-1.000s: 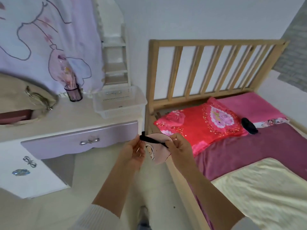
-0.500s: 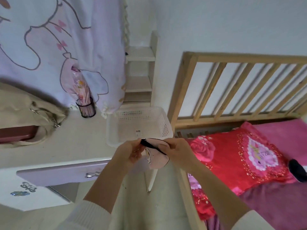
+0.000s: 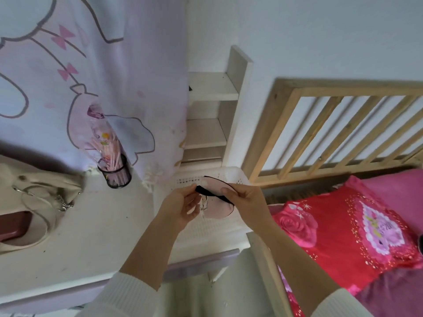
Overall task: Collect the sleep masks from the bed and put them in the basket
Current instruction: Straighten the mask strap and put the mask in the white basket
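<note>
Bed (image 3: pixel 389 294) right of the white basket (image 3: pixel 238 177); red pillow (image 3: pixel 343 239) at its head. Table (image 3: pixel 80 236) carries the basket. Pink sleep mask (image 3: pixel 216 208) held over the basket, apparently not yet inside. Left hand (image 3: pixel 180 208) and right hand (image 3: pixel 246 201) each pinch its black strap (image 3: pixel 206 192), fingers closed on it.

Lighting soft, even, daylight-like; no glare. Faint shadows lie under the hands on the desk (image 3: pixel 75 227). Wide-angle lens bends the headboard (image 3: pixel 338 124) rails. Slight overall softness, edges smeared.
</note>
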The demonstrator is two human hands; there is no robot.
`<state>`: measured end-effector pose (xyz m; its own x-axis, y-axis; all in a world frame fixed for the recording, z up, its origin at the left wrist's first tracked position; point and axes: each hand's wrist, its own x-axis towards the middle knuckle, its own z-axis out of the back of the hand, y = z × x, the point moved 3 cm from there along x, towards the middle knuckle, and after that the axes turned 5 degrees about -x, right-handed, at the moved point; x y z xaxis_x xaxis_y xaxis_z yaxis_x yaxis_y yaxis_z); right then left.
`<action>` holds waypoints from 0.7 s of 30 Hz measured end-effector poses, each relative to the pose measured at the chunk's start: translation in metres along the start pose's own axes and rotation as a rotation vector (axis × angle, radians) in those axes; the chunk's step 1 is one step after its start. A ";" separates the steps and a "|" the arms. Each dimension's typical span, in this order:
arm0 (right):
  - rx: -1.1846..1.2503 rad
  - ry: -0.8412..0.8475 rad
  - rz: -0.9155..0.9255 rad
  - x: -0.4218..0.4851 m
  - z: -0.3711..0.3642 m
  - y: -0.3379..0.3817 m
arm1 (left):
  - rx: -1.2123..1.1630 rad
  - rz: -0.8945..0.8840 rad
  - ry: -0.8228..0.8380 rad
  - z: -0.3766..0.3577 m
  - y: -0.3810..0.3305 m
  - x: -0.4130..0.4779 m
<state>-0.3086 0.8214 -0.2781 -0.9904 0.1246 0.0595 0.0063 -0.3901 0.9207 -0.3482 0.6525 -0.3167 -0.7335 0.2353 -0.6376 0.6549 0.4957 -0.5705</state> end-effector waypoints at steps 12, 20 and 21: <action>0.134 0.138 -0.494 0.057 -0.064 -0.056 | 0.361 -0.087 -0.125 0.050 -0.028 0.047; -0.251 0.359 -0.646 0.050 -0.097 -0.117 | 0.713 -0.033 -0.167 0.067 -0.004 0.066; -0.317 0.375 -0.628 0.050 -0.098 -0.123 | 0.798 -0.037 -0.164 0.065 -0.002 0.070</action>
<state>-0.3727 0.7865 -0.4259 -0.7767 0.1135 -0.6195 -0.5519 -0.5967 0.5826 -0.3886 0.6139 -0.3938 -0.7621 0.0748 -0.6432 0.6080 -0.2590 -0.7505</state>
